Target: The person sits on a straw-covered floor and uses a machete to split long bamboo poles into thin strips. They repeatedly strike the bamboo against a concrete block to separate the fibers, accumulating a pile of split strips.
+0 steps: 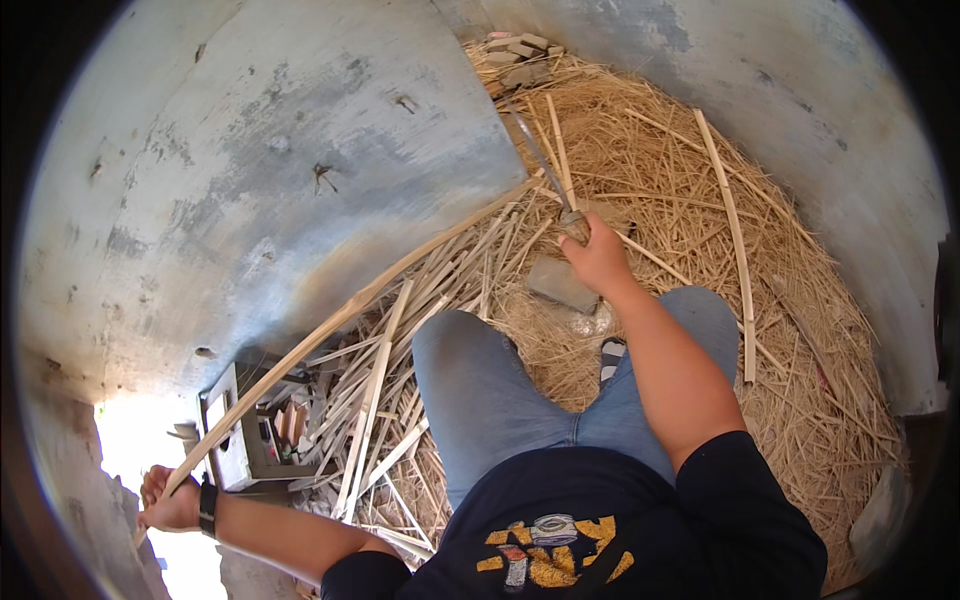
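My left hand (172, 500), with a dark band at the wrist, is closed round the lower end of a long split-bamboo strip (345, 312). From there the strip slants up and right along the wall, its far end near the knife's blade. My right hand (602, 258) grips the wrapped handle of a long knife (541, 150), its thin blade pointing up and slightly left. I cannot tell whether blade and strip touch. Below the right hand, between my knees, a grey stone block (563, 284) lies among the shavings.
Loose bamboo strips (375, 385) lie piled left of my legs, beside a small wooden box (240, 430) with pieces in it. Shavings (690, 220) cover the floor ahead and right, with one pale strip (731, 225) on them. Bricks (522, 47) sit far back. Weathered walls (270, 150) stand close.
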A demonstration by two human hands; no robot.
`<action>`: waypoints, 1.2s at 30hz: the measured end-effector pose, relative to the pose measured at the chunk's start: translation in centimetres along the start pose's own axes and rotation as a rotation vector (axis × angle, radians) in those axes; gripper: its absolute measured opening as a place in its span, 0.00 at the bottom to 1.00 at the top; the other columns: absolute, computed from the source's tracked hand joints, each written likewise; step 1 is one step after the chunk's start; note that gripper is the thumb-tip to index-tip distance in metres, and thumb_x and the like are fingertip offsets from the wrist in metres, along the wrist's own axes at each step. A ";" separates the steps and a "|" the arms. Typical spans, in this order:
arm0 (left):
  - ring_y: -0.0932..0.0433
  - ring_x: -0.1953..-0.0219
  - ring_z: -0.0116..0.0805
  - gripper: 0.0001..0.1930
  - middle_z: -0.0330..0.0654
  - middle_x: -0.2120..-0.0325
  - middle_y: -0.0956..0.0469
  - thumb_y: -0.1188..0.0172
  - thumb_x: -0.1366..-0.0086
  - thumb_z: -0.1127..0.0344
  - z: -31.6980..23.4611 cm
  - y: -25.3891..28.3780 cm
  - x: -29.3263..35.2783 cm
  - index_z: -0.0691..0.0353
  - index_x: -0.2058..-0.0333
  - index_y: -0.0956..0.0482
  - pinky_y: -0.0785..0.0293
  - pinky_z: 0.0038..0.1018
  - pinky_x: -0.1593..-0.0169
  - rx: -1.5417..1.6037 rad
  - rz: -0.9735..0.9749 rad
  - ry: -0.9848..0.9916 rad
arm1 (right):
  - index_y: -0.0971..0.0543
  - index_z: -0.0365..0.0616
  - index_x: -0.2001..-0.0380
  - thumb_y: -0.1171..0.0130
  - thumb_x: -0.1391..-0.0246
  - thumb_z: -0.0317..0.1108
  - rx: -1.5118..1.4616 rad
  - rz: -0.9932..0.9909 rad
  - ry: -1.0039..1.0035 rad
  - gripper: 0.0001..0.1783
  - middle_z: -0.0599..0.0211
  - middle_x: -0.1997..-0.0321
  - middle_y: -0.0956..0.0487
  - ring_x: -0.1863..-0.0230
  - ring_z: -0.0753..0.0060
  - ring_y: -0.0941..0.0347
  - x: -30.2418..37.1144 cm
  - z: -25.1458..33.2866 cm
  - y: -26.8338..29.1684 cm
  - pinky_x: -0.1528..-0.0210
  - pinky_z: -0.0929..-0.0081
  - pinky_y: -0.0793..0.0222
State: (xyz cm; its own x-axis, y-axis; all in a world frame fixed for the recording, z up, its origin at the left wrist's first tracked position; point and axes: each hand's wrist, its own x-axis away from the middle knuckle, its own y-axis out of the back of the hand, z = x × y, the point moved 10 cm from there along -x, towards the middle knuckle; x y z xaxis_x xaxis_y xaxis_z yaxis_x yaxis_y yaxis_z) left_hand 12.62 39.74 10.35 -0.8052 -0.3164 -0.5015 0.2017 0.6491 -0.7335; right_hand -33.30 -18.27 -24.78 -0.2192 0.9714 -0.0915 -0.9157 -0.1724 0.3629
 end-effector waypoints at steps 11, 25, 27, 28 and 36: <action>0.45 0.83 0.27 0.23 0.33 0.84 0.43 0.55 0.29 0.48 9.0 -9.5 8.1 0.54 0.79 0.44 0.45 0.21 0.81 0.137 0.093 0.116 | 0.33 0.44 0.51 0.37 0.42 0.38 -0.822 0.262 -0.428 0.21 0.66 0.66 0.28 0.72 0.81 0.32 1.8 0.0 -3.8 0.77 0.79 0.35; 0.37 0.78 0.31 0.26 0.38 0.80 0.36 0.70 0.27 0.42 23.3 -7.7 14.8 0.55 0.74 0.36 0.38 0.27 0.74 0.241 0.130 0.382 | 0.33 0.48 0.57 0.37 0.44 0.33 -1.274 -0.043 -0.322 0.16 0.69 0.64 0.30 0.77 0.80 0.35 -1.3 0.2 1.1 0.75 0.77 0.32; 0.30 0.70 0.38 0.29 0.42 0.71 0.28 0.74 0.27 0.39 27.3 -4.9 14.8 0.57 0.65 0.33 0.29 0.35 0.63 0.148 0.191 0.472 | 0.33 0.48 0.59 0.37 0.45 0.31 -1.341 -0.124 -0.307 0.15 0.69 0.66 0.30 0.78 0.80 0.36 -1.9 0.2 1.9 0.75 0.76 0.32; 0.28 0.68 0.39 0.29 0.43 0.69 0.27 0.73 0.27 0.39 28.8 -4.0 16.2 0.58 0.62 0.32 0.28 0.38 0.59 0.079 0.119 0.497 | 0.33 0.49 0.61 0.37 0.45 0.30 -1.381 -0.159 -0.296 0.15 0.70 0.67 0.30 0.78 0.80 0.36 -2.6 0.2 2.6 0.75 0.76 0.32; 0.30 0.48 0.43 0.32 0.45 0.46 0.32 0.60 0.32 0.33 45.3 4.1 28.5 0.56 0.45 0.33 0.36 0.42 0.44 -0.122 0.278 1.249 | 0.32 0.46 0.65 0.38 0.46 0.26 -1.348 -0.378 -0.092 0.12 0.73 0.75 0.32 0.78 0.81 0.37 -5.7 5.0 10.3 0.75 0.77 0.36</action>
State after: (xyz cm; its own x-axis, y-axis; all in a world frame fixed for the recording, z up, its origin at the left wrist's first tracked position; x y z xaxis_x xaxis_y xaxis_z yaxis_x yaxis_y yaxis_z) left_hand 15.77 2.03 -27.78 -0.7312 0.6561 0.1865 0.4479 0.6680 -0.5942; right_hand -39.79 -24.75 -15.93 0.0843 0.9917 0.0968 -0.5398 0.1271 -0.8321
